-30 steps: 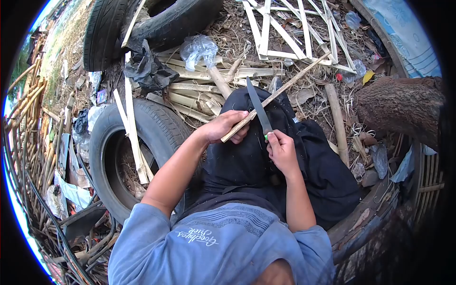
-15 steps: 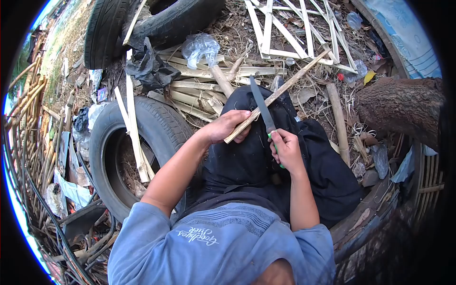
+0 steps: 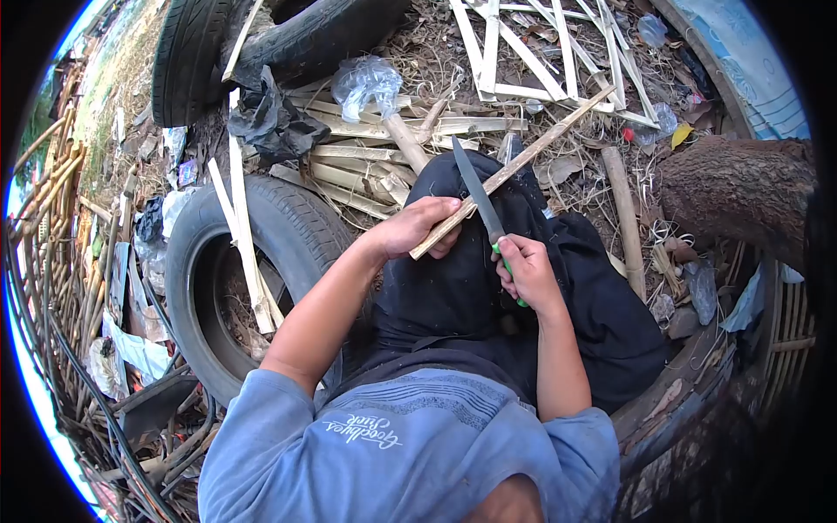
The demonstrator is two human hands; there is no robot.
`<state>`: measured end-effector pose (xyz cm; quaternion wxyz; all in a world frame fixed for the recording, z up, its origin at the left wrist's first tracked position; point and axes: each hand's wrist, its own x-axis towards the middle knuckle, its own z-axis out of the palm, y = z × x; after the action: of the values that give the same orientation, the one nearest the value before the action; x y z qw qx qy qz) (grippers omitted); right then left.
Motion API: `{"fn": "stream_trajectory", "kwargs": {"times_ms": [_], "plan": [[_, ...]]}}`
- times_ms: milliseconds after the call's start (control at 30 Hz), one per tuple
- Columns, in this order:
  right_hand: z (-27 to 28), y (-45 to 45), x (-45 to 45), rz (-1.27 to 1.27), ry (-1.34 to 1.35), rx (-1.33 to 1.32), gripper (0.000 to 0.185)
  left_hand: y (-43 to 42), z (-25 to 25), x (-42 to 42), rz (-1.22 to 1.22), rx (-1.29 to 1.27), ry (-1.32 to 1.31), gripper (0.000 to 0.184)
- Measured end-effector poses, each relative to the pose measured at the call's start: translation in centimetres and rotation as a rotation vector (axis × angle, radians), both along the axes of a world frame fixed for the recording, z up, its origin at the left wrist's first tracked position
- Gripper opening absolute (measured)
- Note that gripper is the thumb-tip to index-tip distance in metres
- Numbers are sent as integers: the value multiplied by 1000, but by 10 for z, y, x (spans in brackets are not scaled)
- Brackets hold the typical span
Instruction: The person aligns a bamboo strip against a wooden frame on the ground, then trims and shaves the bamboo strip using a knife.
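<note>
My left hand point(image 3: 421, 228) is closed round the near end of a long, thin wooden strip point(image 3: 534, 153), which slants up to the right over my knee. In my right hand point(image 3: 528, 268) is a knife point(image 3: 476, 185) with a green handle, gripped with the fingers wrapped round it. Its grey blade points up and left and crosses the strip just beyond my left hand. Whether the edge bites into the wood I cannot tell.
Split strips point(image 3: 357, 166) lie heaped beyond my knees, beside a clear plastic bag point(image 3: 366, 87). A tyre point(image 3: 196, 253) lies at left, with more tyres point(image 3: 323, 39) behind. A thick log point(image 3: 737, 196) is at right, near a round stick point(image 3: 623, 218). Pale strips form a frame point(image 3: 523, 91) at the top.
The knife and my right hand have shifted slightly, the blade tip moving a little left. My left hand and the strip stay nearly where they were.
</note>
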<state>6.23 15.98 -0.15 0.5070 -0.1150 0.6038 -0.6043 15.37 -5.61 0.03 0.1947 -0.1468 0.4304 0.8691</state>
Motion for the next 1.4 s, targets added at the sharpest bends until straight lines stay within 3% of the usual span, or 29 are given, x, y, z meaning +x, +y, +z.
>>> {"fn": "stream_trajectory", "kwargs": {"times_ms": [267,333,433,667,733,833,967,1400], "plan": [[-1,-2,-3,49,-63,-14,39,-3,-1,-2,-33,80,11,37],[0,-6,6,-28,136,-21,42,-1,2,-1,12,37,-19,39],[0,-1,1,35,63,-16,41,2,2,1,19,-70,17,39],[-2,-3,1,41,32,5,36,1,2,0,28,-52,0,38],[-11,-7,14,-97,386,-32,34,0,0,0,16,9,8,38],[-6,-2,10,-24,250,-38,31,4,6,1,28,-124,24,39],[3,-2,7,2,39,-50,29,0,2,-1,0,2,12,40],[-11,2,7,50,215,-66,31,7,9,-1,64,-17,-18,34]]}}
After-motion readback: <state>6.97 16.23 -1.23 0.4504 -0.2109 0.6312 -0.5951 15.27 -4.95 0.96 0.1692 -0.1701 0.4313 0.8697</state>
